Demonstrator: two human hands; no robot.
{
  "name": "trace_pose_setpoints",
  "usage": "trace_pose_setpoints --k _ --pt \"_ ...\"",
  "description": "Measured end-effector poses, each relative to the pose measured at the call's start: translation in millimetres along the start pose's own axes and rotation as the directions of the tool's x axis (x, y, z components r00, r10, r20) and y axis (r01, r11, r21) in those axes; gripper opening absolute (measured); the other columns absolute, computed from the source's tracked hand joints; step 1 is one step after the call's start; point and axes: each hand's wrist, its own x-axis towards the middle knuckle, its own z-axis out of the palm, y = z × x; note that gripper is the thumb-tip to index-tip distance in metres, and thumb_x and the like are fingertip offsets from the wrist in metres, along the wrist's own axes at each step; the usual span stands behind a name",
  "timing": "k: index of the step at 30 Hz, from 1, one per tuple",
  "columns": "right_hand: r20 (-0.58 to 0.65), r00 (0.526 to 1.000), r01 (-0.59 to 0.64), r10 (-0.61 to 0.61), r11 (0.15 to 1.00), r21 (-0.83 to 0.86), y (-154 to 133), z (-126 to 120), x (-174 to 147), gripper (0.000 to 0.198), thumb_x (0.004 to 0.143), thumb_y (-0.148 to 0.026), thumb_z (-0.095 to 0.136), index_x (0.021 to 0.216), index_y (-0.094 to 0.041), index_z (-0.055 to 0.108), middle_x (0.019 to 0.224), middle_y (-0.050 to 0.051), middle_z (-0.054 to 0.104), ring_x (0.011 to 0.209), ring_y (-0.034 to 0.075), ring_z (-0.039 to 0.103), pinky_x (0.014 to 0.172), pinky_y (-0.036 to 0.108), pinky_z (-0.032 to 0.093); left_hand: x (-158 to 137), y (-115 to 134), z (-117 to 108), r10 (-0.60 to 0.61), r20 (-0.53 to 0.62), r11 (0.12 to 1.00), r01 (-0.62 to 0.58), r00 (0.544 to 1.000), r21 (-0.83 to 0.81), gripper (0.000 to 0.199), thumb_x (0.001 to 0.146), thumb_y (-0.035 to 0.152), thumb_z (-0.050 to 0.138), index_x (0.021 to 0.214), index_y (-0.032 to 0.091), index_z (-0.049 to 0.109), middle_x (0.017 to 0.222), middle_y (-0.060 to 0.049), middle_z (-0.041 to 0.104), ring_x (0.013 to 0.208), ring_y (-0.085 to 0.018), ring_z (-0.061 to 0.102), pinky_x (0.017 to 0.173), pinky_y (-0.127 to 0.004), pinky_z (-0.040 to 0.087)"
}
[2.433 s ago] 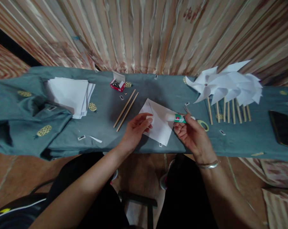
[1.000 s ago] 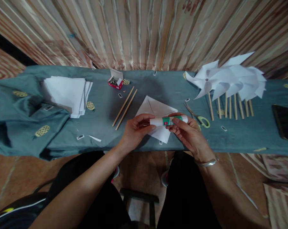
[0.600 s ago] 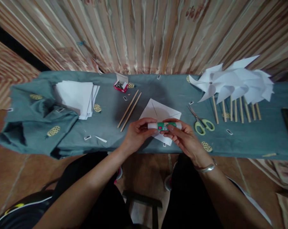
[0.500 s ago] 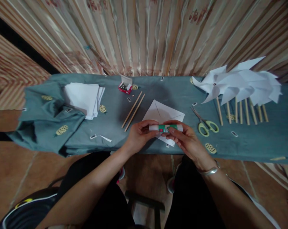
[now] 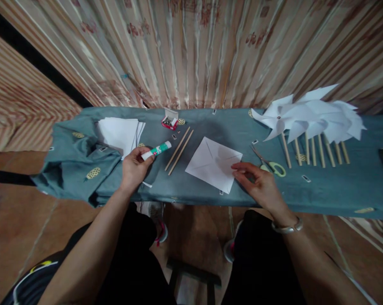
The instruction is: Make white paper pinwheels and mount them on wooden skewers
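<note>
My left hand [image 5: 134, 169] grips a green-and-white glue stick [image 5: 156, 151], held at a slant over the cloth just left of two wooden sticks [image 5: 179, 151]. A square of white paper [image 5: 212, 163] with lines running in from its corners lies flat in front of me. At its right edge is my right hand [image 5: 257, 183], fingers slightly bent and apart from the thumb, holding nothing; whether the fingertips touch the sheet I cannot tell. Green-handled scissors [image 5: 275, 167] lie just beyond that hand, which partly hides them.
A stack of white paper [image 5: 118, 133] lies at the left. Behind the sticks stands an open red box of small metal pins [image 5: 170, 121]. Several white paper pinwheels [image 5: 315, 114] on wooden sticks overlap at the right. A pleated curtain [image 5: 191, 55] hangs behind the cloth-covered table [image 5: 334, 190].
My hands have parted. The left has carried the glue stick leftward away from the paper; the right has let go of it and come down beside the paper's right edge.
</note>
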Motion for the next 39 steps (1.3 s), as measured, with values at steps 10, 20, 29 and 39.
trace_pose_setpoints --k 10,20,29,39 --pt "0.199 0.924 0.378 -0.327 0.863 -0.337 4 5 -20 0.035 0.097 -0.023 0.046 0.130 -0.020 0.060 0.134 0.012 0.063 0.127 0.027 0.055 0.108 0.052 0.045 -39 27 18 0.594 0.417 0.580 -0.726 0.688 0.369 0.029 0.088 0.029 0.065 0.116 0.022 0.062 0.121 -0.010 0.066 0.114 -0.028 0.057 0.101 -0.047 0.045" --pt "0.259 0.916 0.383 -0.306 0.861 -0.336 4 10 -22 0.039 0.096 -0.016 0.041 0.128 -0.020 0.061 0.136 0.013 0.060 0.130 0.027 0.052 0.110 0.052 0.045 -73 34 92 0.496 0.772 0.476 -0.868 0.398 0.142 0.026 0.092 0.027 0.060 0.114 0.014 0.063 0.113 -0.013 0.068 0.105 -0.027 0.061 0.091 -0.044 0.054" --pt "0.274 0.930 0.313 -0.243 0.916 -0.250 4 3 -15 0.043 0.092 -0.012 0.044 0.129 -0.025 0.060 0.134 0.008 0.062 0.129 0.026 0.053 0.111 0.052 0.043 -67 35 94 0.531 0.772 0.399 -0.907 0.350 0.137 0.016 0.097 0.020 0.052 0.104 0.015 0.065 0.102 -0.009 0.071 0.094 -0.020 0.064 0.084 -0.035 0.055" --pt "0.178 0.976 0.132 -0.122 0.990 -0.046 4 6 -7 0.030 0.088 -0.026 0.064 0.117 -0.031 0.067 0.128 0.006 0.067 0.123 0.026 0.058 0.108 0.051 0.044 -63 41 91 0.534 0.753 0.508 -0.858 0.384 0.077 0.018 0.096 0.016 0.049 0.103 0.014 0.065 0.096 -0.010 0.071 0.090 -0.020 0.066 0.079 -0.034 0.058"
